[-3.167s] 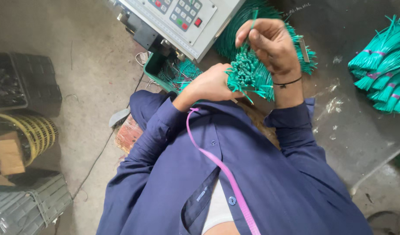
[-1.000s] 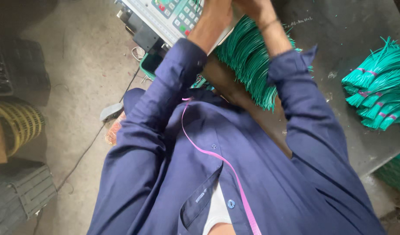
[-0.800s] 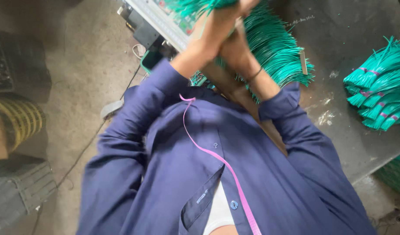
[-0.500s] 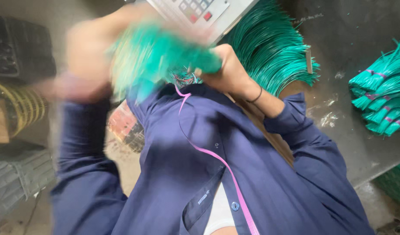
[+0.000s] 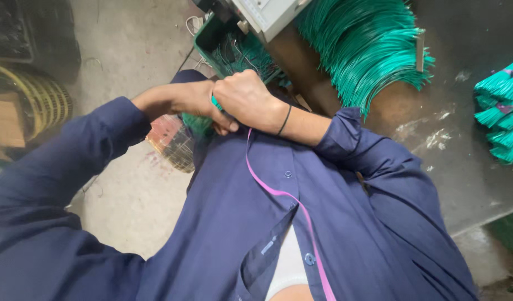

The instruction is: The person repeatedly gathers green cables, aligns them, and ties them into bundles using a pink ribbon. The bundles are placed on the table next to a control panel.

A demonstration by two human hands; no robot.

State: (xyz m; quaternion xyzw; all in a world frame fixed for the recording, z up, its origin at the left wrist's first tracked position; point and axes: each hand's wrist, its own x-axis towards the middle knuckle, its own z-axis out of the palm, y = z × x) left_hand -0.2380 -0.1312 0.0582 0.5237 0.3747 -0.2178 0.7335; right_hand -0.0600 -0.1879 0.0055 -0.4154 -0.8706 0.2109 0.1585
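1. The person's right hand (image 5: 248,100) is closed tight around a bundle of green wires (image 5: 198,121), just in front of the chest.
2. The left hand (image 5: 198,100) presses against the same bundle from the other side, fingers wrapped around it.
3. Most of the bundle is hidden between the palms; a green tuft pokes out below them.
4. A big fan of green wires (image 5: 368,50) lies on the grey table (image 5: 468,167), well apart.
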